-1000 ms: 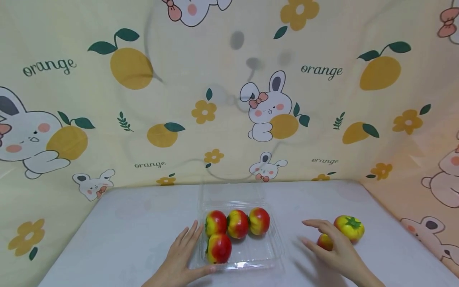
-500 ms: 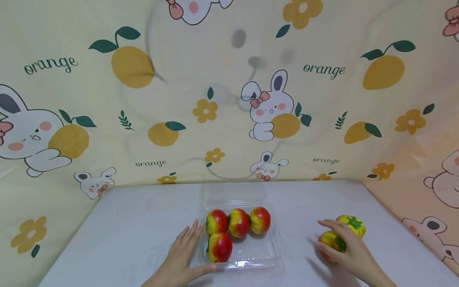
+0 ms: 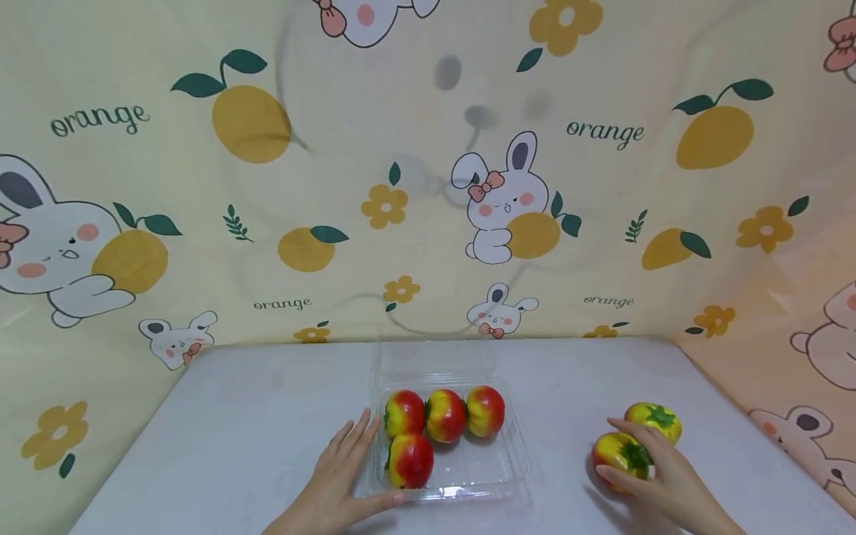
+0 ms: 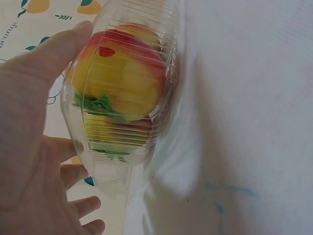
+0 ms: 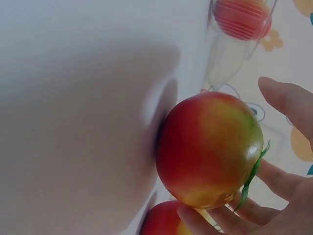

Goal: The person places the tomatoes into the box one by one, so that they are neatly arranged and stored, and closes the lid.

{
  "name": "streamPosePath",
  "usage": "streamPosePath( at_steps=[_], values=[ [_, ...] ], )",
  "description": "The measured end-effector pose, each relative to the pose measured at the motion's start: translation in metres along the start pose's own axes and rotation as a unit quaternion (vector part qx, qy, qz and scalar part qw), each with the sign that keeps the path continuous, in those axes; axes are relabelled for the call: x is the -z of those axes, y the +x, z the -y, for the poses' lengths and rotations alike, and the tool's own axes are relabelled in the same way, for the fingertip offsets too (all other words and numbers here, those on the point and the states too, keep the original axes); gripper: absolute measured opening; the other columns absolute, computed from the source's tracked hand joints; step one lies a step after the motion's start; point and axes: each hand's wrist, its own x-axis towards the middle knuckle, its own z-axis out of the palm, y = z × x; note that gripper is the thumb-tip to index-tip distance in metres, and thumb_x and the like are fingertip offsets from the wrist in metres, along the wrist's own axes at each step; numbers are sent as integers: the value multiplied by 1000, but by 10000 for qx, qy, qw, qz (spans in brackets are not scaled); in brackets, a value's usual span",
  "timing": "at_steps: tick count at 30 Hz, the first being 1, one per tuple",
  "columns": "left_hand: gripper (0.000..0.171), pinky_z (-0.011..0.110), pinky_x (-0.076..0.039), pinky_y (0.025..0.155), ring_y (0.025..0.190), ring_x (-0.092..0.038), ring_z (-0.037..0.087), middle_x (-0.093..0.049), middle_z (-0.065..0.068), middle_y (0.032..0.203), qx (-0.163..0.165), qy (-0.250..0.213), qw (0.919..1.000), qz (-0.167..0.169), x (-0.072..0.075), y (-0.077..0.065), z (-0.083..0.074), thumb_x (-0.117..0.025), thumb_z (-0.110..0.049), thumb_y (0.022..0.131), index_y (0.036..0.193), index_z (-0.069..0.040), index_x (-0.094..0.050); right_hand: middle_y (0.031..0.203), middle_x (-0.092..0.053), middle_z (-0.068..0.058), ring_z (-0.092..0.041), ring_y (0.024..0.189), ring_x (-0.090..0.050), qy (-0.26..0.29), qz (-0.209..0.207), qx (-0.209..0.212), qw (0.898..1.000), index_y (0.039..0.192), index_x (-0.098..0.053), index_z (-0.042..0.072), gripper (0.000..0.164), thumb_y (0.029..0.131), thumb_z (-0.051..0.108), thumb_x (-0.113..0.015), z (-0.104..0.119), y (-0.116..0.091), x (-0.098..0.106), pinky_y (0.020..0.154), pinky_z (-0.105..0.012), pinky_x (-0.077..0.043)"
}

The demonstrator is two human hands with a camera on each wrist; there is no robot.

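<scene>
Four boxed fruits [image 3: 410, 461] show in head view, one in right wrist

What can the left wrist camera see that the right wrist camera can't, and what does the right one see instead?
Only the left wrist view shows the left hand, the printed word "orange" and some blue marks. Only the right wrist view shows the right hand, a loose red-and-yellow fruit and part of a second loose fruit. Both show parts of the clear plastic container, fruit inside it, the white table and the patterned backdrop.
</scene>
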Motion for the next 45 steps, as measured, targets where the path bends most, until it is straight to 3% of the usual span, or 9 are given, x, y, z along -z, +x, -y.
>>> streamPosePath(
  at_steps=[8, 16, 21, 26, 31, 39, 45],
  values=[
    [107, 77, -21, 101, 143, -15, 41, -13, 2, 162, -81, 3, 10000, -14, 0, -1, 0, -66, -71, 70, 154, -21, -23, 147, -30, -29, -47, 122, -42, 587, 507, -538, 9955, 145, -33, 6, 90, 79, 53, -72, -2, -4, -2, 89, -60, -48],
    [107, 76, -22, 101, 144, -14, 41, -12, 2, 162, -55, 9, 10000, -34, 1, 0, 1, -65, -72, 69, 154, -22, -22, 140, -39, -29, -44, 117, -50, 817, 282, -194, 9961, 141, -36, -3, 86, 78, 40, -77, -1, -3, -6, 83, -42, -57],
    [108, 76, -22, 101, 144, -14, 41, -12, 2, 162, -51, 29, 10000, -22, 1, 0, -1, -65, -72, 69, 154, -22, -22, 137, -44, -27, -41, 114, -53, 908, 272, -154, 9954, 140, -36, -3, 85, 79, 39, -77, 2, -2, -7, 82, -40, -57],
    [107, 76, -22, 101, 143, -14, 41, -13, 2, 162, -79, 46, 10000, -7, 1, -1, -1, -66, -71, 70, 154, -22, -22, 132, -49, -25, -32, 108, -57, 867, 20, 190, 9961, 135, -42, -4, 76, 78, 31, -79, 4, -2, -11, 79, -35, -57],
    [106, 76, -23, 101, 143, -14, 41, -13, 2, 162, -89, 65, 9999, -16, 1, 0, -1, -66, -71, 70, 154, -23, -22, 131, -50, -25, -31, 104, -60, 1179, -54, 427, 9921, 133, -46, -2, 71, 77, 26, -80, 6, -2, -13, 76, -33, -58],
    [105, 76, -21, 103, 143, -14, 41, -13, 3, 162, -124, 99, 9999, -50, 0, -1, 1, -66, -71, 71, 154, -22, -23, 132, -52, -23, -33, 107, -60, 1154, -243, 507, 9917, 134, -48, 4, 74, 75, 32, -81, 12, 0, -17, 75, -31, -59],
    [105, 76, -20, 102, 144, -14, 41, -13, 3, 162, -181, 99, 9998, -36, 0, 0, 1, -65, -70, 71, 154, -22, -22, 129, -56, -17, -11, 105, -57, 963, -508, 650, 9919, 132, -52, 8, 74, 72, 37, -82, 18, 0, -19, 74, -28, -58]
  ],
)
